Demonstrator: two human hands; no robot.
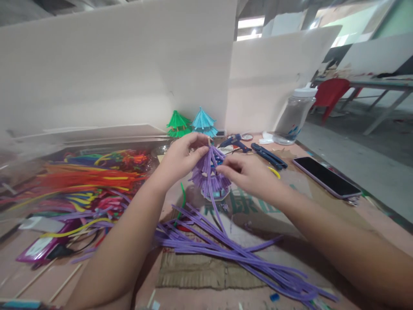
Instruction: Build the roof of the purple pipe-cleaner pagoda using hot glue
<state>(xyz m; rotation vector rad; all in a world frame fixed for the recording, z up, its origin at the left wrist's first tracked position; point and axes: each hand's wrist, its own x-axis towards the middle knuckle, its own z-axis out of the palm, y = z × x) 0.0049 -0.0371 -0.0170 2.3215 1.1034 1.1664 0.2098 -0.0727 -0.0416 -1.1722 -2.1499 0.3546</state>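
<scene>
A small tiered purple model (215, 183) made of pipe cleaners stands upright at the middle of the table. My left hand (189, 157) pinches the top of its upper tier, beside a short light stick at the peak. Fingers of my right hand (240, 170) are closed at the model's right side, where a purple strand seems to lie; what they hold is too small to tell. One long purple strand hangs down the front from the top. Below lies a loose bundle of purple pipe cleaners (232, 254), partly on a piece of cardboard (200, 273).
Behind stand green (177, 125) and blue (203, 122) roofed models. A glue gun (235, 142), pliers (269, 156), clear bottle (294, 116) and phone (326, 176) lie or stand right. Colourful pipe cleaners (93, 176) cover the left. White panels rise behind.
</scene>
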